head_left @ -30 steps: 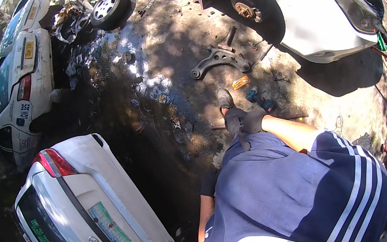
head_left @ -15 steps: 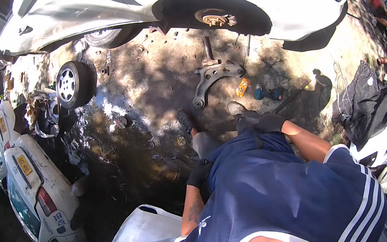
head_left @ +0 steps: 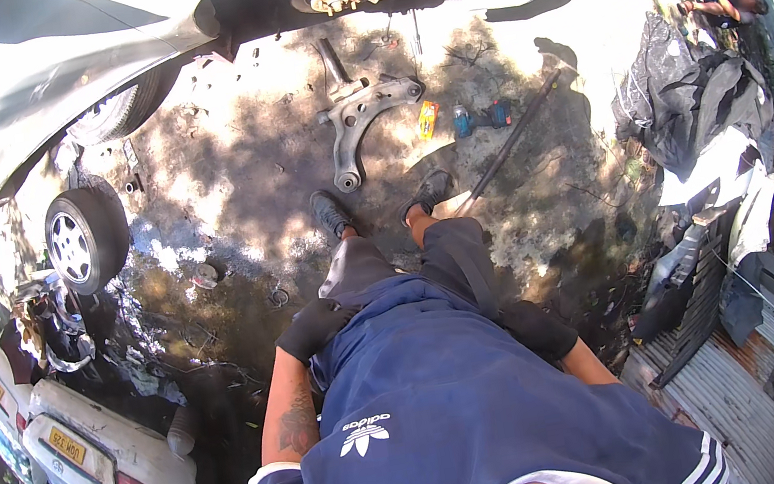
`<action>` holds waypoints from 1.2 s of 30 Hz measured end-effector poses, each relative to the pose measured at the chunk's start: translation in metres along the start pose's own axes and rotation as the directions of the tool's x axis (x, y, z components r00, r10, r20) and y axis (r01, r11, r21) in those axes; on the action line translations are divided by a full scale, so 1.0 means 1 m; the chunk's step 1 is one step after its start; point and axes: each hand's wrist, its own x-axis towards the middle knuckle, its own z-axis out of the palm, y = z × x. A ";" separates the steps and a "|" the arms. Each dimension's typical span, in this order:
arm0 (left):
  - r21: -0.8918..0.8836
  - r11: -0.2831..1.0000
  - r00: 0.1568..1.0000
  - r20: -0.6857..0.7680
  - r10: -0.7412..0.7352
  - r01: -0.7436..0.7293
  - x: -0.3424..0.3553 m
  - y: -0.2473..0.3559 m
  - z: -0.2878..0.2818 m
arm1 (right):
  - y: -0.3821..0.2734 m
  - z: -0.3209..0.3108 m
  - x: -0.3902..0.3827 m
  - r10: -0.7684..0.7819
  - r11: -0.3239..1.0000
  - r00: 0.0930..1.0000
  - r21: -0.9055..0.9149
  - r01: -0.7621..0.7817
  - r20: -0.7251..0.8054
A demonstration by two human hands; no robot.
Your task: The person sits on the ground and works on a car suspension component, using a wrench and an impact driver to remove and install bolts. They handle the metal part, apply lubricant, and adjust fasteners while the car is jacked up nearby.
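Left hand rests on the navy shirt, just left of frame centre, right hand beside its edge, lower right of centre; I cannot tell how closed either is, and no tool shows in them. Above, the dark bar slants toward upper right, nearer the right hand; the control arm, upper centre, lies nearer the left.

Left grip and right grip dark-gloved, waist-high, forearms angled inward
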 end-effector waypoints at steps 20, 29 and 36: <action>0.603 0.637 0.847 0.131 0.515 -0.481 0.658 0.018 -0.082 | 0.502 0.092 0.490 0.321 0.849 0.945 0.463 -0.255 -0.068; 0.336 0.529 0.598 0.150 0.787 -0.779 0.747 -0.022 -0.087 | 0.570 0.107 0.550 0.355 0.515 0.905 0.857 0.020 -0.234; 0.561 0.544 0.751 0.239 0.615 -0.624 0.699 0.059 -0.187 | 0.558 -0.021 0.570 0.145 0.938 0.938 0.346 -0.028 -0.316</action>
